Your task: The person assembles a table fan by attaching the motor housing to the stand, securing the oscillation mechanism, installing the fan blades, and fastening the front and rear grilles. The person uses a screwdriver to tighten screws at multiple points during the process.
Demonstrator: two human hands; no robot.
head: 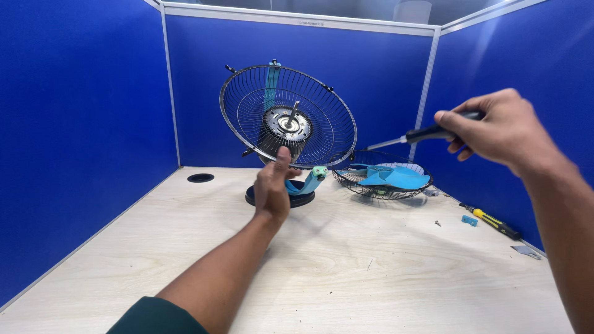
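Nearest the camera, the left hand grips the lower rim of the rear fan guard — a tilted wire cage with the motor at its middle, standing on a dark base. At the right, raised, the right hand is closed around a black-handled screwdriver — its shaft points toward the cage. Beside the base, the front guard lies on the wooden table, holding the blue fan blade.

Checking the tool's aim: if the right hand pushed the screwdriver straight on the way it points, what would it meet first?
Probably the rear fan guard that the left hand steadies, near its lower right rim; depth is unclear. The right hand holds the screwdriver.
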